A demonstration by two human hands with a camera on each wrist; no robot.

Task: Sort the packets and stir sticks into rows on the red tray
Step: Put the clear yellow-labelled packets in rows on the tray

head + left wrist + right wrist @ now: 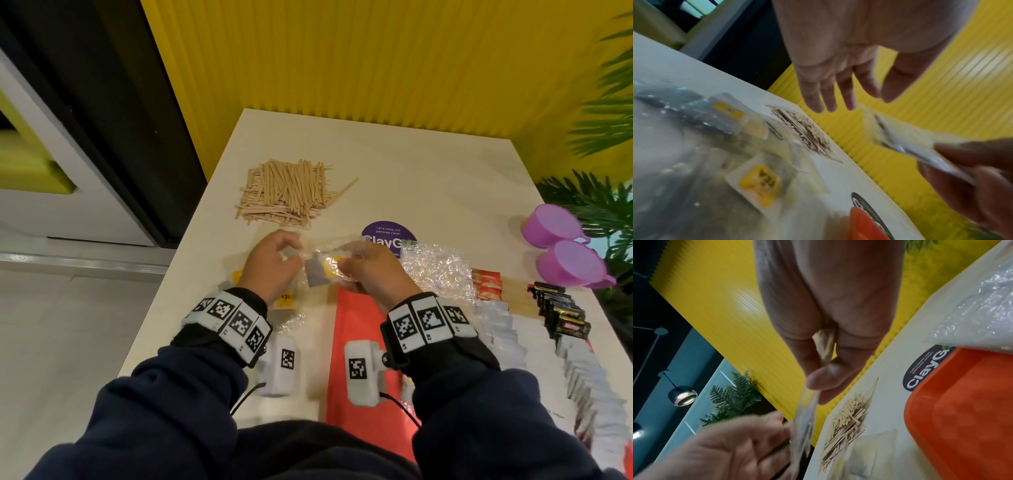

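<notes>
My right hand [346, 269] pinches a clear-wrapped tea packet with a yellow label [325, 270] above the far edge of the red tray [356, 342]. In the right wrist view the packet [807, 410] hangs edge-on from thumb and fingers. My left hand [287, 251] is at the packet's left end. The left wrist view shows its fingers [828, 97] straight and holding nothing. More tea packets [760, 183] lie on the table below the left hand. A loose pile of wooden stir sticks [287, 192] lies further back.
Rows of red [486, 284], white [507, 329] and black packets [561, 311] lie along the right. A crumpled clear bag [435, 267] sits beside my right hand. Two purple cups [555, 222] and a plant stand at the table's right edge. A purple sticker [388, 234] marks the tabletop.
</notes>
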